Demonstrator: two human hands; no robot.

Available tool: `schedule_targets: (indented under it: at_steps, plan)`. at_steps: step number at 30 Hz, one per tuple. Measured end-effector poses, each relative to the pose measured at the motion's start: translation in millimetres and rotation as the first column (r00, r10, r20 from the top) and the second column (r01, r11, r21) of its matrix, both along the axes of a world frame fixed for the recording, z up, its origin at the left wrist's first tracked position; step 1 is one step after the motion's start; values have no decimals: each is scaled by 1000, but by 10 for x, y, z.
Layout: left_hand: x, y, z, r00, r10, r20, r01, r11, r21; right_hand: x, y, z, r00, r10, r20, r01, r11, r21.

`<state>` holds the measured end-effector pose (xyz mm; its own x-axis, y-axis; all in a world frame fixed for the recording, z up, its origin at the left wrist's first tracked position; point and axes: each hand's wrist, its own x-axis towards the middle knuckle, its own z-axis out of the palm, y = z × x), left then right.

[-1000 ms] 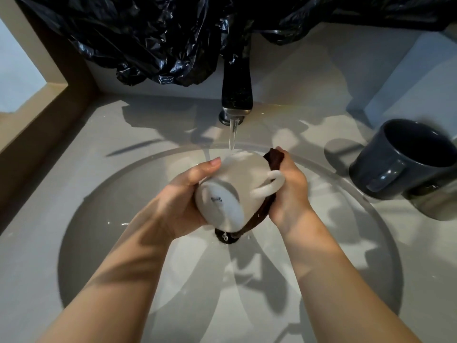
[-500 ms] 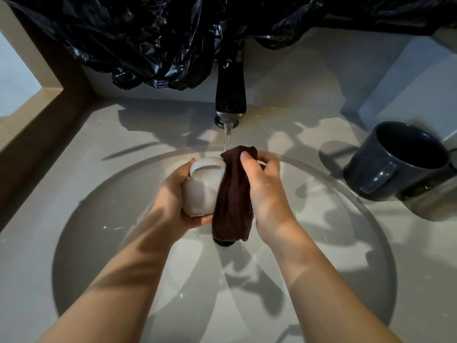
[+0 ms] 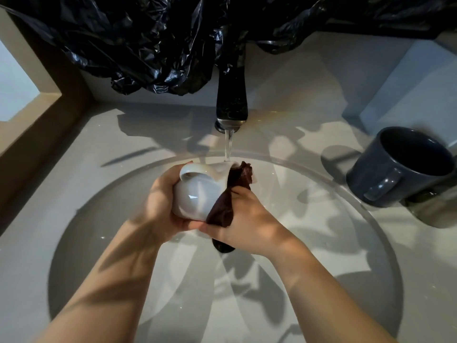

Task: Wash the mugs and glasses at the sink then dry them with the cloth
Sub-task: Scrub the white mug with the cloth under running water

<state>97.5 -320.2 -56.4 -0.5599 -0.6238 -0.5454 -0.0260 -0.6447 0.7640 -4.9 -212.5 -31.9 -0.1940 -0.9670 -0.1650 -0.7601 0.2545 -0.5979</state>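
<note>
Your left grip (image 3: 160,209) wraps the white mug (image 3: 195,194), tipped over the sink (image 3: 99,231) centre, mouth toward 1 o'clock so the tap (image 3: 232,105) stream from 12 o'clock rinses it. Right grip (image 3: 247,226) pinches the brown cloth (image 3: 223,206) against the rim, likely scrubbing. Blue mug (image 3: 400,167) waits at 3 o'clock.

A glossy white mug (image 3: 195,194) is at the centre of the frame beside a dark reddish-brown cloth (image 3: 223,209), a slate-blue mug (image 3: 395,174) at the right edge, crinkled shiny black plastic (image 3: 148,45) across the top, a black tap (image 3: 231,100) with a silvery tip, and a pale grey sink (image 3: 99,219) dappled with shadow.
</note>
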Motion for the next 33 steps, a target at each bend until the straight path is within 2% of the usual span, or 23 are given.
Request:
schedule_targets:
  at_steps: [2,4,6,7,9,10,11,12,13,14,15,16,17,19,20,22,24,26,28,29,30,31,33]
  plan:
    - [-4,-3,-10,999,5,-32,-6,1000,-16,26,-3,10,995,-21,99,17,999,38]
    - [-15,15,-10,998,15,-54,-15,1000,-16,15,-35,14,934,-90,345,61,994,93]
    - [-42,54,-6,999,-5,-47,3,999,-44,10,-69,-16,780,-162,604,141,987,81]
    - [-62,65,-13,999,-17,-32,14,997,-73,2,-87,-53,691,-223,688,242,968,71]
    - [-91,73,-10,1000,8,4,-7,996,-88,-26,-108,-89,539,-309,783,426,903,63]
    - [-99,71,-5,1000,26,6,-25,997,-67,-37,-103,-77,516,-309,799,472,881,35]
    - [-99,59,-13,999,43,-15,-44,999,-28,-41,-96,-53,546,-294,784,481,877,-6]
    - [-89,45,-11,996,62,-63,-61,998,24,-48,-73,-30,626,-255,737,431,901,-55]
    - [-68,25,-17,990,70,-122,-62,996,64,-44,-50,4,763,-190,618,314,944,-97]
    - [-41,9,-16,984,53,-172,-40,996,78,-25,-32,40,911,-95,402,150,983,-106]
    - [-16,3,-9,982,4,-190,9,998,69,-13,-20,51,989,11,147,3,996,-93]
    - [7,11,8,983,-46,-179,58,996,62,-19,-28,19,997,76,-34,-79,993,-90]
    - [17,21,19,983,-83,-163,95,993,65,-21,-40,-6,988,96,-120,-107,990,-92]
    - [12,50,29,986,-82,-147,96,991,90,-3,-29,7,989,67,-134,-84,989,-123]
    - [2,66,31,991,-61,-121,71,994,84,4,-11,15,996,38,-82,-48,993,-112]
    - [-18,79,15,999,-20,-39,21,999,28,15,21,14,993,-52,102,49,998,38]
    - [-38,106,4,1000,-13,17,13,999,-29,23,28,25,904,-185,386,125,976,175]
    - [-57,141,5,999,-18,48,21,997,-71,10,-7,-9,663,-319,678,255,947,196]
    - [-90,167,1,998,-16,59,21,997,-73,-11,-47,-74,407,-379,831,412,888,203]
    - [-100,164,-12,998,-10,58,14,998,-64,-10,-49,-93,366,-374,852,452,872,189]
    - [-107,160,-10,998,0,56,2,999,-43,-2,-45,-106,400,-361,843,463,873,154]
    - [-101,139,-16,999,20,49,-20,1000,-13,8,-33,-98,506,-334,795,436,895,98]
    - [-68,93,-12,997,71,1,-71,994,79,31,-4,-67,816,-218,535,246,969,20]
